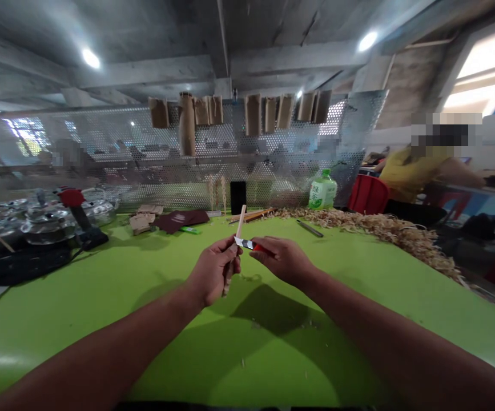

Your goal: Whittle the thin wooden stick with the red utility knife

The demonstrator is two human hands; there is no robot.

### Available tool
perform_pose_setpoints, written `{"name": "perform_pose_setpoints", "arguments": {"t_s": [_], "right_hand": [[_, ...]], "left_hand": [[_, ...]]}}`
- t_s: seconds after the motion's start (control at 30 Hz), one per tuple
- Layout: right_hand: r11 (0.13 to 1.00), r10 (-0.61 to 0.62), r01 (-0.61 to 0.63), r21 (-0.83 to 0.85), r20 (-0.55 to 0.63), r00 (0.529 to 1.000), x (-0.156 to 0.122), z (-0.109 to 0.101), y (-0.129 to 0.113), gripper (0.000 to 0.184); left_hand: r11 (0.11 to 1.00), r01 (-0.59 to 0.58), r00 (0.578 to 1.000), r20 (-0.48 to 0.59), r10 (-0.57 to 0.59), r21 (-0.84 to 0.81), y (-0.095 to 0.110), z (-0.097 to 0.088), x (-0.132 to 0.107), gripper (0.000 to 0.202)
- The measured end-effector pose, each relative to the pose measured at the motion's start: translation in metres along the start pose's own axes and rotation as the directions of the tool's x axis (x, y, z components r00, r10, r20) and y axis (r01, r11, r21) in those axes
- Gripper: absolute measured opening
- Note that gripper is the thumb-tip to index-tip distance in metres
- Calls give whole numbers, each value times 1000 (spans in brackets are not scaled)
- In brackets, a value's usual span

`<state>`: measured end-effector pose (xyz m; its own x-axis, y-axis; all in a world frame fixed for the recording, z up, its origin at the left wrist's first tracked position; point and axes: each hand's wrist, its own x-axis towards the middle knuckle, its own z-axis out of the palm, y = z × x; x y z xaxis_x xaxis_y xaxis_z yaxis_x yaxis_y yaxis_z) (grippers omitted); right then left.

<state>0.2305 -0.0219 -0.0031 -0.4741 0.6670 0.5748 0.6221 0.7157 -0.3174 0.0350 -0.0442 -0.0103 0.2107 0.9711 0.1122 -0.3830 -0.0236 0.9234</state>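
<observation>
Wooden stick [241,220] is held nearly upright over the middle of the green table [101,297], clenched in the curled fingers of the left hand [215,271], its side met from three o'clock by a red-handled knife [247,244] gripped in the closed right hand [281,260].

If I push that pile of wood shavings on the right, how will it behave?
The wood shavings look thin and curly, so probably light and apt to scatter. They lie along the green table edge, so some might spill off.
</observation>
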Motion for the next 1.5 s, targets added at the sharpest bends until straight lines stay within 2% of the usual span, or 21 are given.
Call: {"name": "perform_pose_setpoints", "arguments": {"t_s": [0.23, 0.33, 0.4, 0.47, 0.53, 0.6, 0.63, 0.67, 0.77, 0.87, 1.0, 1.17, 1.4, 1.5], "right_hand": [[996, -2, -1, -93, -31, 1000, 1, 1, -2, 26], [992, 18, -30, -120, -99, 995, 4, -3, 4, 29], [987, 78, -102, -125, -182, 980, 8, -12, 17, 30], [968, 193, -232, -98, -301, 934, 12, -25, 36, 31], [936, 300, -351, -40, -435, 849, 14, -39, 53, 34], [933, 307, -359, -2, -513, 801, 14, -46, 62, 35], [945, 283, -327, 7, -516, 808, 14, -46, 61, 34], [959, 252, -282, 12, -490, 834, 12, -43, 56, 34], [990, 140, -135, 35, -283, 949, 6, -23, 31, 32], [998, 26, -21, 51, -101, 995, 2, -4, 8, 31], [999, -25, 26, 35, -21, 999, 1, 3, 0, 29], [999, -38, 38, 4, -4, 999, 0, 0, 3, 26], [992, -59, 52, -113, -55, 997, 1, -2, 1, 27], [989, -39, 20, -144, -132, 990, 5, -7, 10, 27]], "left_hand": [[999, 22, 999, -28, -23, -36, 5, 5, -4, 25], [998, 62, 997, -37, -63, -23, 5, 9, -10, 30], [995, 95, 995, -32, -95, -4, 4, 12, -15, 32], [992, 125, 992, 2, -125, 34, 3, 15, -20, 33], [989, 135, 990, 37, -137, 63, 2, 18, -21, 34], [994, 95, 995, 18, -97, 60, 4, 17, -20, 33], [995, 76, 997, -4, -76, 64, 5, 15, -18, 33], [996, 51, 998, -49, -48, 71, 6, 13, -16, 33], [990, 45, 987, -157, -24, 133, 11, 6, -10, 32], [990, 46, 985, -169, -23, 135, 13, 3, -7, 29], [993, 41, 991, -133, -26, 111, 11, 3, -7, 27], [993, 16, 995, -101, -3, 120, 8, 2, -7, 28], [994, 3, 997, -72, 5, 114, 13, 6, -9, 25], [994, 45, 997, -74, -38, 101, 14, 11, -14, 23]]}}
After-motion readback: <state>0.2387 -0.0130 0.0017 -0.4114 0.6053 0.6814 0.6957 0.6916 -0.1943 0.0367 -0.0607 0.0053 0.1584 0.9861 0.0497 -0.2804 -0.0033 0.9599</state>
